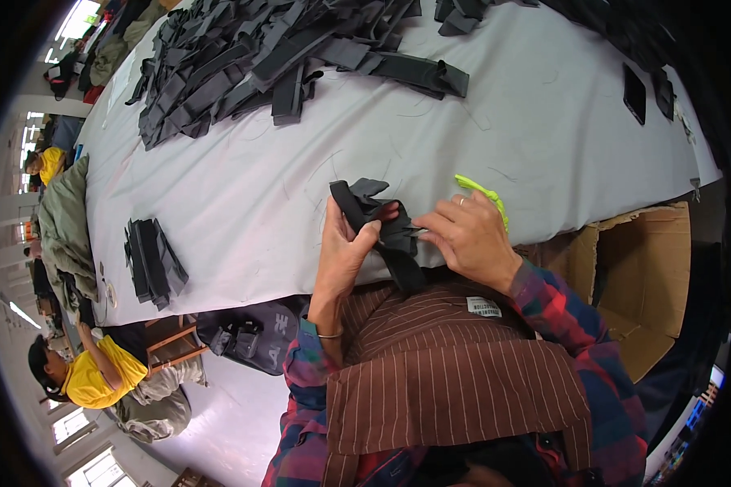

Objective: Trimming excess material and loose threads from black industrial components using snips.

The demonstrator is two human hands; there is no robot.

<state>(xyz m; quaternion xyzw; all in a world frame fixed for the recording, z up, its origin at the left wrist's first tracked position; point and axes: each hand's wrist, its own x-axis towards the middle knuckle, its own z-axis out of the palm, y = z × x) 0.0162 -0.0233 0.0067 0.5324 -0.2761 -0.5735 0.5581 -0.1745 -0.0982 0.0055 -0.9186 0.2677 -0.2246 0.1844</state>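
Near the table's front edge, my left hand (345, 247) is closed round a dark fabric strip (398, 264), its thumb across it. The strip is folded over; one end hangs toward my apron and loose flaps stand up beyond the fingers. My right hand (467, 231) pinches at the strip's right edge, thumb and forefinger together. Something small and pale shows at those fingertips, too small to name. A curved, bright yellow-green thing (481, 188) runs along the far side of my right hand; whether the hand holds it is hidden.
A big heap of dark strips (244, 65) covers the far left of the pale cloth-covered table (244, 178). A small stack of strips (152, 261) lies at left. A phone (634, 93) lies far right; an open cardboard box (650, 268) stands right. At left, a person in yellow (101, 377) sits.
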